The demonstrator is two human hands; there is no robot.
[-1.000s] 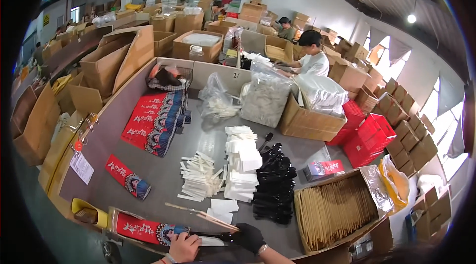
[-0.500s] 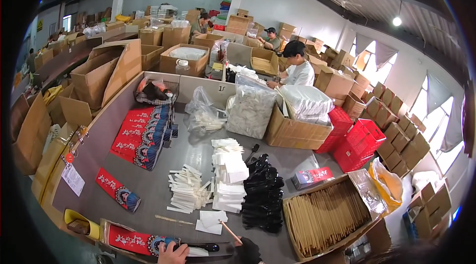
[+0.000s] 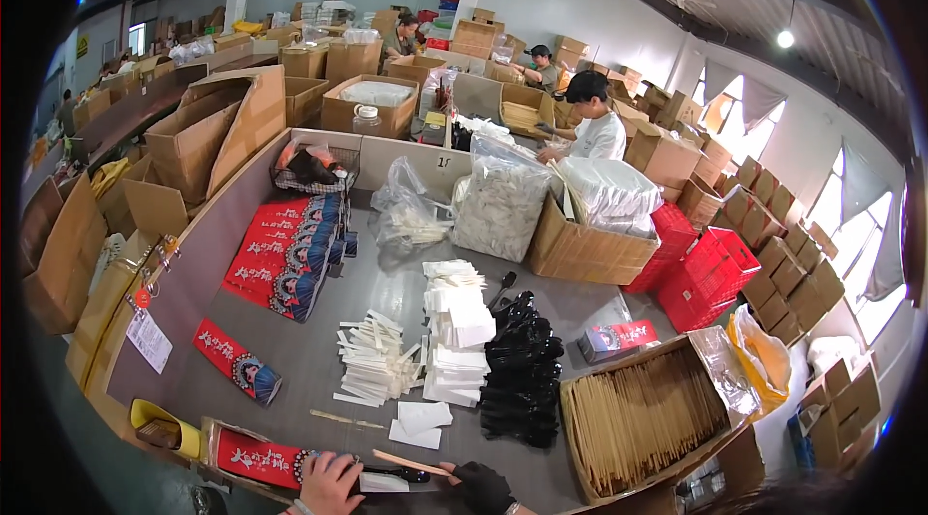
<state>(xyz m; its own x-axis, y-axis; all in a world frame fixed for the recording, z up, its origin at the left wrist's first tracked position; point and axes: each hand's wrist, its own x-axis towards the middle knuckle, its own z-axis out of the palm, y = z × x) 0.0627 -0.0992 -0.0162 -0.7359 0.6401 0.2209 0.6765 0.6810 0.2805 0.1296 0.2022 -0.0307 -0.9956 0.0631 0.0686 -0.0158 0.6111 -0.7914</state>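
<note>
At the bottom edge, my left hand (image 3: 330,484) presses down on a red printed paper sleeve (image 3: 259,458) lying at the near rim of the grey table (image 3: 319,360). My right hand (image 3: 481,488), in a black glove, grips wooden chopsticks (image 3: 411,463) and a black utensil (image 3: 398,474) whose ends point into the sleeve's open mouth. A white napkin (image 3: 384,483) lies between the two hands. Just beyond lie white napkins (image 3: 418,423), a single chopstick (image 3: 346,419), a heap of black spoons (image 3: 522,372) and white packet piles (image 3: 459,331).
A cardboard box of chopsticks (image 3: 643,415) stands at the right. Stacks of red sleeves (image 3: 288,254) lie at the left, with one loose sleeve (image 3: 237,361). Clear bags (image 3: 503,201), a carton (image 3: 590,249) and red crates (image 3: 701,273) sit farther back. Another person (image 3: 592,123) works behind.
The view has tilted upward, so my hands sit lower in the picture. My right hand now holds the chopsticks and black utensil at the sleeve's mouth.
</note>
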